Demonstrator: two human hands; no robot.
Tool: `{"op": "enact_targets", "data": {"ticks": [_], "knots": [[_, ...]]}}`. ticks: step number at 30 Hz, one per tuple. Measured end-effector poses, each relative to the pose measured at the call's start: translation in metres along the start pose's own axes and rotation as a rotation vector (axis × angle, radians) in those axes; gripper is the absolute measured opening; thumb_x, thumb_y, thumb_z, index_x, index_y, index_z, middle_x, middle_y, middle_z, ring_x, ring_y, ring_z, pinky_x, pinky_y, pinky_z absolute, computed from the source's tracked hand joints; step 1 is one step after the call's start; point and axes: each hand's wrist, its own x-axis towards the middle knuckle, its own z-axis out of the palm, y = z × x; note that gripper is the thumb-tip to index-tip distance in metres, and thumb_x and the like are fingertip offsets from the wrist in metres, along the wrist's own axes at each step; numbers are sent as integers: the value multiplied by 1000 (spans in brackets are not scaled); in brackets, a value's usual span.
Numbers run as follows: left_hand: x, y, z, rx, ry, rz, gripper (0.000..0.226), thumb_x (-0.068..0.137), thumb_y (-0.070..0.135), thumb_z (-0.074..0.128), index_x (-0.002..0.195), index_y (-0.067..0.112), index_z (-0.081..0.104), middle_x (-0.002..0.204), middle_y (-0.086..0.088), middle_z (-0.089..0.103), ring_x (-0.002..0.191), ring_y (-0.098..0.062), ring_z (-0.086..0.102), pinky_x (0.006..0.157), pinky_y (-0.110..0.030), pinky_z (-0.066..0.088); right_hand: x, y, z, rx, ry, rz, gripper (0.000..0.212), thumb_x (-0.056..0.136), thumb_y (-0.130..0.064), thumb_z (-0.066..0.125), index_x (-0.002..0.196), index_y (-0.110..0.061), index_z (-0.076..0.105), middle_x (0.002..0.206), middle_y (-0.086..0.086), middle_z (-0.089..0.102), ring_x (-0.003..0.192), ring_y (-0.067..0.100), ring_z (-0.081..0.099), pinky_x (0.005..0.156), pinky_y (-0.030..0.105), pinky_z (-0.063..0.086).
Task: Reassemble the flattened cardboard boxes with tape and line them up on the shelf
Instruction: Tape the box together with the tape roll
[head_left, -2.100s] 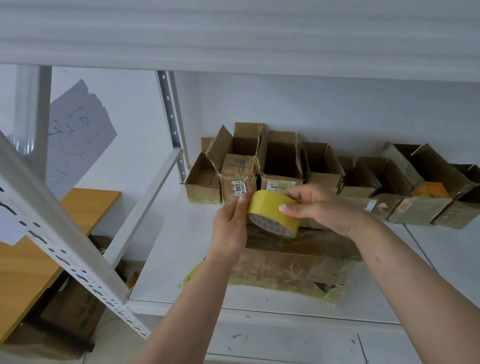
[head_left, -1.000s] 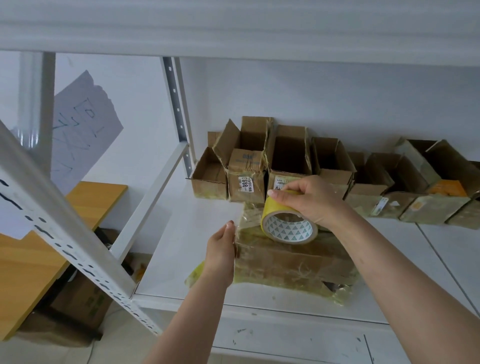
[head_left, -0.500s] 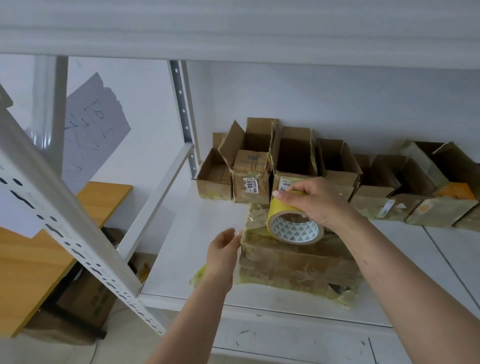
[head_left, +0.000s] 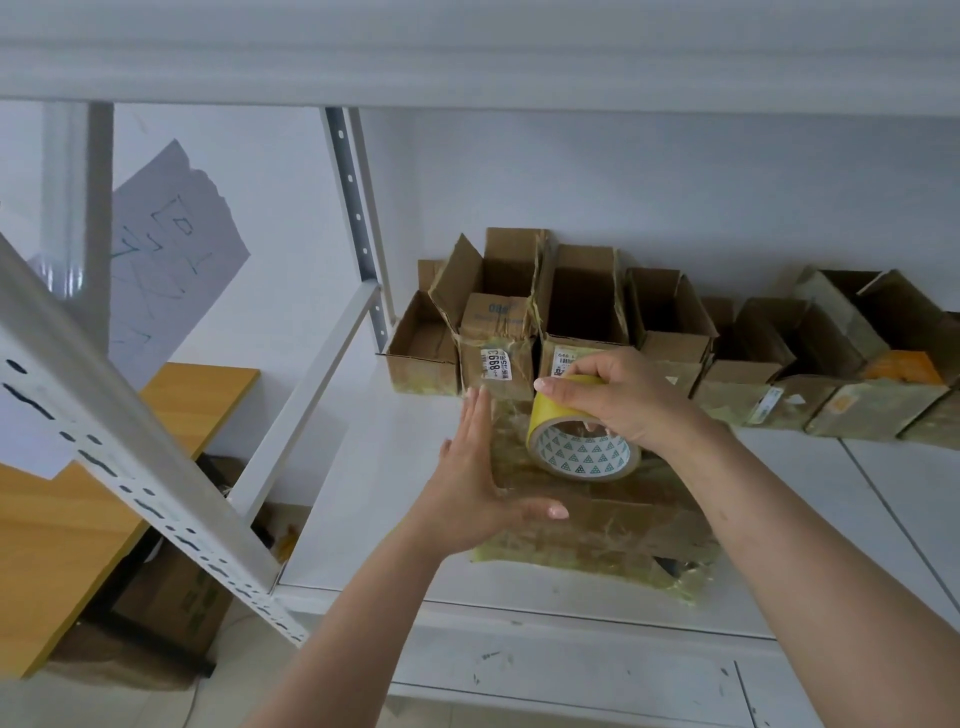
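Boxes (head_left: 582, 312) stand lined along the shelf (head_left: 363, 467); flattened stack (head_left: 597, 525) remains. I see right hand (head_left: 623, 400) gripping tape (head_left: 582, 447), left hand (head_left: 478, 488) open.

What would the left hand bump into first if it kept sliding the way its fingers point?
Probably the labelled box in the back row: the left hand's fingertips point at it. Depth is hard to judge.

White metal shelf (head_left: 395, 467) seen from above. Yellow tape roll (head_left: 579, 441) gripped from above by right hand (head_left: 623, 400), held over flattened cardboard stack (head_left: 597, 525) at shelf front. Left hand (head_left: 475, 483) laid flat against stack's left edge, fingers straight, thumb spread across top. Row of open cardboard boxes (head_left: 582, 306) lined along back wall. Wooden table (head_left: 62, 514) visible at left.
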Motion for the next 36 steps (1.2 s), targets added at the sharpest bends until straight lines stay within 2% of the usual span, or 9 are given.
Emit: {"op": "enact_targets", "data": {"ticks": [2,6,10,13,16,23,29,33,36], "knots": [[12,8,-2,267,7,95,145,50,86,64,155,24,-15,163,8,-17,145,-5,-24,118,-44,-10,0,1,1,-13,-12,-11,47,70,-68,64,78,-23,69,57,-15,66,47,-1,60,41,11,40],[21,15,3,450,-81,105,138,59,77,69,156,20,-11,164,5,-11,145,-7,-22,122,-50,-2,-1,4,-6,64,-52,-39,76,59,-86,55,86,-17,72,57,-4,66,49,4,61,51,15,47],[20,14,2,485,-85,102,134,60,76,66,157,18,-6,164,6,-10,148,-11,-20,123,-48,6,-12,33,-17,369,-243,-52,63,69,-79,61,58,-17,67,58,5,64,68,20,67,82,28,48],[20,15,3,524,-96,85,134,60,80,61,156,18,-9,164,6,-12,147,-10,-22,123,-46,7,-19,43,-19,601,-251,1,42,70,-58,74,71,-17,77,79,11,73,84,25,69,83,33,55],[20,15,3,579,-112,79,132,60,85,52,156,19,-12,163,6,-15,146,-9,-24,123,-46,6,-17,30,-27,396,-172,8,30,70,-52,64,79,-27,78,79,-3,75,78,11,70,83,35,51],[21,11,4,673,-121,79,135,55,94,30,154,15,-17,162,2,-18,146,-11,-24,123,-46,4,-22,16,-84,-150,-66,13,41,61,-61,71,65,-20,74,50,-8,62,46,2,59,43,12,41],[21,22,1,775,-196,31,132,60,93,31,152,13,-20,161,-1,-23,145,-15,-26,120,-52,-4,-22,26,-85,-271,-1,89,78,60,-74,66,67,3,59,51,1,41,48,13,45,48,20,36],[34,48,6,897,-161,84,148,43,102,14,151,7,-20,159,-8,-23,144,-23,-29,111,-51,-21,-23,27,-83,-262,-1,91,68,59,-83,58,54,-17,43,45,-9,26,40,11,33,49,23,30],[43,65,32,845,-193,173,146,50,100,25,150,6,-23,160,-11,-24,143,-25,-30,113,-46,-20,-19,30,-79,-269,28,61,67,69,-81,55,48,-23,32,40,-10,25,33,7,32,46,23,30]]}}
